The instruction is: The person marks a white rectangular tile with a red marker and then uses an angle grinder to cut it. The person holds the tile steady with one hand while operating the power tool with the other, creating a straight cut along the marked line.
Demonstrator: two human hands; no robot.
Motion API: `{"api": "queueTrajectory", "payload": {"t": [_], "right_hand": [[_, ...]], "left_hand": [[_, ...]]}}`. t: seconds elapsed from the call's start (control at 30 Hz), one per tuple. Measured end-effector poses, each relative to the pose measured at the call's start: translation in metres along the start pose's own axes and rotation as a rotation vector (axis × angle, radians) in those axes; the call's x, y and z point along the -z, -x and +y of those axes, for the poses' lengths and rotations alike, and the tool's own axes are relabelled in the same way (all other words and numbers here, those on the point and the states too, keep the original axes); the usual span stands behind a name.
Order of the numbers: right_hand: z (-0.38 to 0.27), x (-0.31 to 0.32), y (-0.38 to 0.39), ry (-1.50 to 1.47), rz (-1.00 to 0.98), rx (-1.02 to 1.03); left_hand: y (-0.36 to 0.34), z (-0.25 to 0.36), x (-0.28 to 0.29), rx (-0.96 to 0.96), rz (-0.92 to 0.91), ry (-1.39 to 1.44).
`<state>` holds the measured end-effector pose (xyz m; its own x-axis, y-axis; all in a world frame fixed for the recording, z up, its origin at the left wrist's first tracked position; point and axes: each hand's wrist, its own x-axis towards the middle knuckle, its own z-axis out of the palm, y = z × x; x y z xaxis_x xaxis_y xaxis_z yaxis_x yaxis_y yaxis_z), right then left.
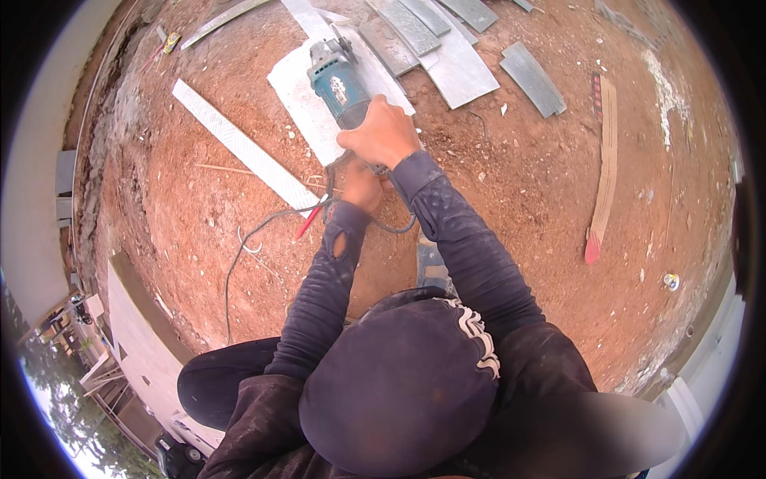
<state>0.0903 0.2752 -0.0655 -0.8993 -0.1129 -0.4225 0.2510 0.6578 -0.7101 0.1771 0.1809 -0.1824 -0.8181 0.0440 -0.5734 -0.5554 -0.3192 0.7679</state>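
Observation:
My right hand [381, 132] grips the teal-and-black body of an angle grinder [335, 84], which rests over a pale square slab [297, 112] with its metal head pointing away from me. My left hand [361, 185] is lower, closed around the rear end of the grinder where the dark cord [271, 219] trails off; its fingers are partly hidden under my right hand. Beside my left wrist lie a red pencil-like tool [307, 222] and a long white strip [239, 144] angled across the dirt.
Grey tile pieces [463, 80] lie beyond the grinder. A long wooden board [606, 160] with red ends is at right, a small can [671, 281] near it, a yellow tool [171, 41] at upper left. A pale wall [36, 199] and a ledge [136, 303] edge the left side.

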Motion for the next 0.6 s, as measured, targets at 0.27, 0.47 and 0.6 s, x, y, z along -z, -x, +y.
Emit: {"api": "queueTrajectory", "payload": {"t": [0.27, 0.47, 0.6], "right_hand": [[-0.003, 0.003, 0.009, -0.014, 0.001, -0.047], [0.002, 0.0, 0.011, -0.007, 0.015, -0.036], [0.006, 0.001, 0.012, -0.038, 0.017, -0.05]], "left_hand": [[-0.004, 0.004, 0.007, 0.014, -0.069, -0.093], [0.005, 0.01, -0.003, -0.015, 0.071, -0.171], [0.003, 0.007, -0.001, -0.032, 0.033, -0.14]]}}
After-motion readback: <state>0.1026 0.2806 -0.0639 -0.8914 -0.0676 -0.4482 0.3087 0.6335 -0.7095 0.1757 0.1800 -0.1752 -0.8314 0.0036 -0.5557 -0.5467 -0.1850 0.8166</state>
